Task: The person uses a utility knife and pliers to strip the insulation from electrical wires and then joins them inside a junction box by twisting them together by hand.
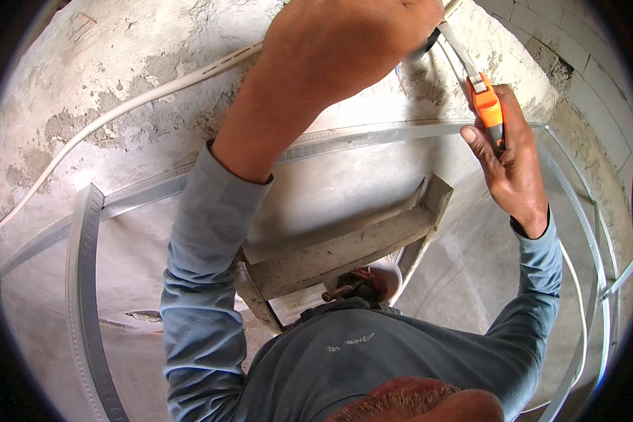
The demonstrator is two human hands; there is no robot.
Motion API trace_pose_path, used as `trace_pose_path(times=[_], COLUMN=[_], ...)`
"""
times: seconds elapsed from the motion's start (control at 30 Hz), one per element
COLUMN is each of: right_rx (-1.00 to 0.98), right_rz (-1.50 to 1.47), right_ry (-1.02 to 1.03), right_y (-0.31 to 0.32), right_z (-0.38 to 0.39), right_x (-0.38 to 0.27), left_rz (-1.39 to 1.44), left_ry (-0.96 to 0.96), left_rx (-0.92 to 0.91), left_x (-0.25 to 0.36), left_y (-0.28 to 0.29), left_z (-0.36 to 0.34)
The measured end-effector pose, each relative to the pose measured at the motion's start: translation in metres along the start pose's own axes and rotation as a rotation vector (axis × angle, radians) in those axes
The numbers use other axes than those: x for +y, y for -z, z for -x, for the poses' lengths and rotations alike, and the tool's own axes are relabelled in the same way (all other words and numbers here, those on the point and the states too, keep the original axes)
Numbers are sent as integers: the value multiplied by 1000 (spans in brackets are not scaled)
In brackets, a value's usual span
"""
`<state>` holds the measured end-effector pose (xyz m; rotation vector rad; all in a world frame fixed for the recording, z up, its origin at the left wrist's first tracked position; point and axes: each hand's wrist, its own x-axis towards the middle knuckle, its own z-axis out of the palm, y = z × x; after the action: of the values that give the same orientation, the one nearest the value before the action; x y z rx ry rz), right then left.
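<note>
Gripping an orange cutter (487, 105), the right hand (511, 163) wraps its fingers around the handle, thumb along the near side. The blade (457, 46) points up and leftward, toward the left hand (348, 53). The left hand is curled into a fist on the white cable (160, 89), which passes behind it and emerges at the upper edge; its fingertips are hidden. A dark piece beside this fist is too blurred to identify.

The step in hand appears to be cutting or stripping the cable near the left fist. Whether the blade touches the cable cannot be determined. The next move calls for a steady hold on the cable, controlled blade pressure and left fingers kept out of the cutting line.

Behind the cable is a rough plastered wall (119, 42) with grey patches. A metal channel (373, 133) crosses below the hands, and a metal upright (84, 267) meets it at left. Below the channel, a stained step frame (344, 250) stands near a white bucket (394, 274) with dark items inside. At right, thin metal profiles (580, 211) and a second white line (579, 302) run downward; a pale block wall (608, 105) stands beyond.
</note>
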<state>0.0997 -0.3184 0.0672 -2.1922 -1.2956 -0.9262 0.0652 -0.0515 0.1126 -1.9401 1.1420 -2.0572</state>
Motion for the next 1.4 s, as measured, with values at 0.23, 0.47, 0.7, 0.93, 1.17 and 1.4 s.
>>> trace_pose_path(times=[0.23,0.47,0.7,0.93,1.17,1.4], right_rx=[-146,-365,-568,-234,129,481], right_rz=[-380,-1284,-2103,-1363,-233,804], right_ry=[-135,-222,-13,-191,40,204], right_y=[8,-15,-75,-23,15,1], right_z=[3,4,-2,9,38,10], right_x=[-11,3,12,16,-2,5], left_rz=[-85,-114,-155,-246,-256,-127], left_ry=[-66,-84,-76,-32,6,24], left_rx=[67,86,63,-55,-79,-20], left_x=[-10,-6,-6,2,2,4], left_y=[-12,-9,-9,1,2,3], left_z=[8,6,2,-1,-3,-4])
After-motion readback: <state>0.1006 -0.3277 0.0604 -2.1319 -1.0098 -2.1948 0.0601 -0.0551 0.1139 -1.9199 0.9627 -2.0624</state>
